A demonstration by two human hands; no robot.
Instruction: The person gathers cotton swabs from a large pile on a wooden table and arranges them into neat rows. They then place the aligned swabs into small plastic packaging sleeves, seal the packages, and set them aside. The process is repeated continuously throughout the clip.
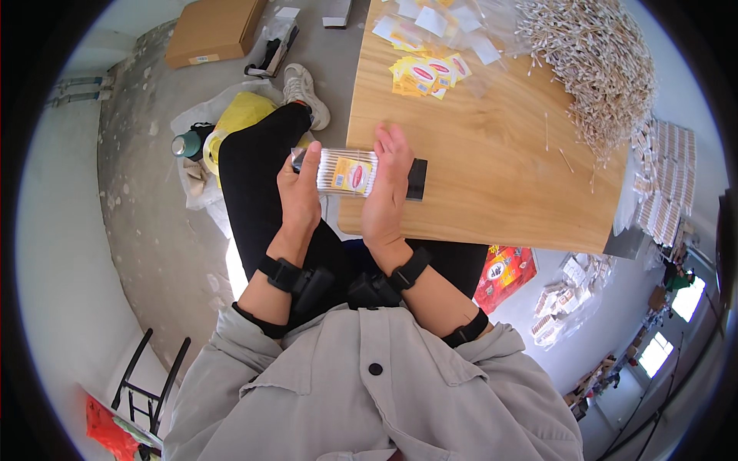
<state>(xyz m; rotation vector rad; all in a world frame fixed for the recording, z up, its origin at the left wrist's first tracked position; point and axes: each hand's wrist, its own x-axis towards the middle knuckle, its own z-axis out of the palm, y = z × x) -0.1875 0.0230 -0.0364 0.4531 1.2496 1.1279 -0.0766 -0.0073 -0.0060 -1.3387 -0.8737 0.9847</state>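
Note:
Between my two hands, at the table's near left edge, is a clear pack of cotton swabs (pixel 326 171) with a yellow, white and red label (pixel 353 176) on its face. My left hand (pixel 300 192) grips the pack's left end, thumb pointing up along it. A small dark object (pixel 297 157) shows by that hand; its kind is not clear. My right hand (pixel 387 180) presses round the right end, fingers curled at the top and partly hidden. Just beyond it, a flat black piece (pixel 417 179) lies at the wooden table (pixel 492 169).
A large heap of loose cotton swabs (pixel 592 65) covers the far right of the table. Yellow labels (pixel 427 74) and clear bags (pixel 492 23) lie at the far side. Stacked swab packs (pixel 667 180) stand beyond the right edge. A cardboard box (pixel 211 32) and a bottle (pixel 185 144) are left.

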